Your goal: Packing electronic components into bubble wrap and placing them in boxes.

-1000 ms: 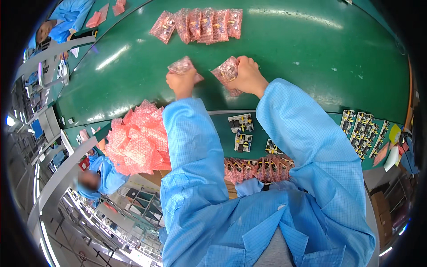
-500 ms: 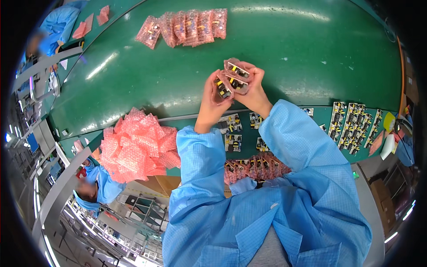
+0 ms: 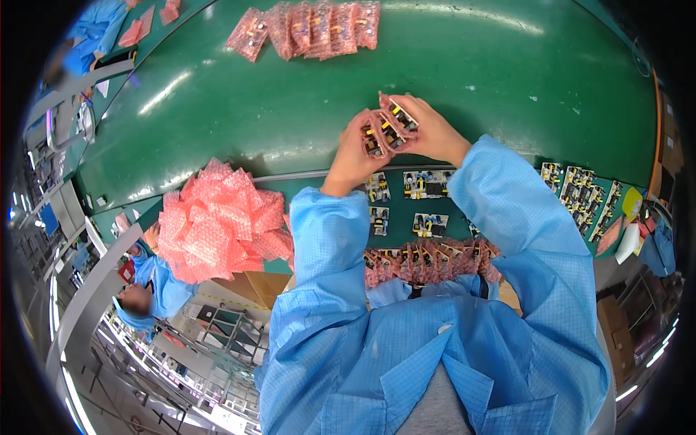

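Above the green table, my two hands hold a bundle of circuit boards in pink bubble bags [image 3: 392,134] between them. Yellow and black components show at the bags' open ends. My left hand [image 3: 349,158] wraps the left side of the bundle, while my right hand [image 3: 433,129] grips it from the right. Part of each hand's fingers is hidden behind the bags. Just below my hands lie several bare circuit boards [image 3: 428,184]. Closer to my body, a row of bagged boards [image 3: 431,262] stands packed side by side.
A heap of pink bubble bags [image 3: 221,225] lies to the left. Several bagged boards [image 3: 322,30] rest at the far side of the green table [image 3: 239,109]. More bare boards [image 3: 580,192] stand in columns at right. Co-workers in blue [image 3: 163,283] are at the left.
The boards in the bundle have been turned and drawn into a closer, slanted row. My right hand has shifted slightly right; the whole view has tilted a little.
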Demonstrator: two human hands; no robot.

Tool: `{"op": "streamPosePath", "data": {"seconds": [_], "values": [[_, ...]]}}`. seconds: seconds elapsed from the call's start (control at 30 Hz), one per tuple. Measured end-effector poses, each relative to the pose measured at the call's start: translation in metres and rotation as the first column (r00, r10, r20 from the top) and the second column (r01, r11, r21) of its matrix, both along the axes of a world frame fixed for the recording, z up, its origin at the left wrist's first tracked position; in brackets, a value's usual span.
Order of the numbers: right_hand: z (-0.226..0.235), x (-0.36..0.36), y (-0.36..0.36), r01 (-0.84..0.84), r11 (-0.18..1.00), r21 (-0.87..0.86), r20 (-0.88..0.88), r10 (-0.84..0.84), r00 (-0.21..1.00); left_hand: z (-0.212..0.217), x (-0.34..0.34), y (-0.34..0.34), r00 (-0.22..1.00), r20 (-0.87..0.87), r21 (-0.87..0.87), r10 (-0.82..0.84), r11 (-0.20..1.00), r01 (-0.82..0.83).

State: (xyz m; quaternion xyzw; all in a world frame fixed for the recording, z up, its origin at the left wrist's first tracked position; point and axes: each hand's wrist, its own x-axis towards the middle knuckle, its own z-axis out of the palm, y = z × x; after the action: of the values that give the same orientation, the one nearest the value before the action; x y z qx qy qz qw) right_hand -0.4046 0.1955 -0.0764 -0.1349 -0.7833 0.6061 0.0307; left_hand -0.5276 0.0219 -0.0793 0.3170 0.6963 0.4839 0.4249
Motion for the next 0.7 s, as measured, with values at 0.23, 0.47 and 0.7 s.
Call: {"op": "streamPosePath", "data": {"seconds": [0.23, 0.47, 0.7], "values": [[0.028, -0.007, -0.083, -0.085, 0.987, -0.133, 0.012, 0.088, 0.996, 0.105, -0.031, -0.071, 0.819, 0.565, -0.292, 0.103, 0.953, 0.082], [-0.007, -0.05, -0.229, 0.152, 0.869, -0.471, 0.228, -0.047, 0.973, 0.088, -0.044, -0.179, 0.902, 0.279, -0.414, 0.329, 0.889, -0.197], [0.003, -0.069, -0.203, 0.219, 0.696, -0.684, 0.169, -0.141, 0.975, 0.091, -0.06, -0.154, 0.92, 0.229, -0.302, 0.318, 0.922, -0.243]]}}
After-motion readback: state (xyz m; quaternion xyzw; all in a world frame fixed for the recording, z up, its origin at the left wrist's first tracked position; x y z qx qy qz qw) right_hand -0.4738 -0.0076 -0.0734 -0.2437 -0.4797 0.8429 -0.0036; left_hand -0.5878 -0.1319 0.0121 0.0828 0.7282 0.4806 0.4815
